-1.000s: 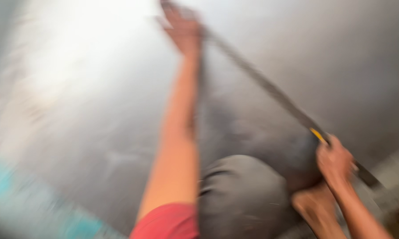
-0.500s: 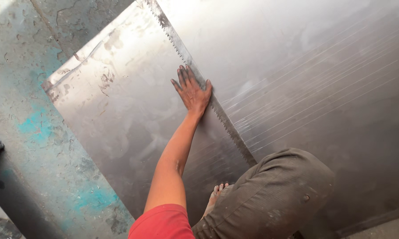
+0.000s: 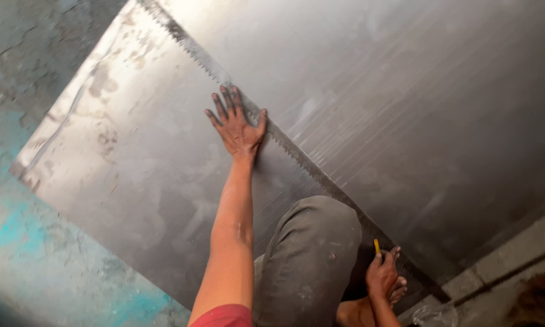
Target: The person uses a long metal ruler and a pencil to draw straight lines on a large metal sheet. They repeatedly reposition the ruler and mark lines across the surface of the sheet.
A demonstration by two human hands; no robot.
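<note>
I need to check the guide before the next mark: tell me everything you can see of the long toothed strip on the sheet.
The toothed strip is a long, narrow, dark metal blade, saw-toothed along its left edge. It lies flat and diagonal on the grey metal sheet. The left hand presses on it, and the knee covers part of its lower end.

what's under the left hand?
The left hand lies flat on a toothed straightedge across a metal sheet. The strip's part beneath the palm is covered.

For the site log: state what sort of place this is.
Probably a metal workshop floor. A large metal sheet lies on stained concrete floor; the left hand presses a long toothed straightedge, the right hand holds a yellow pencil.
</note>
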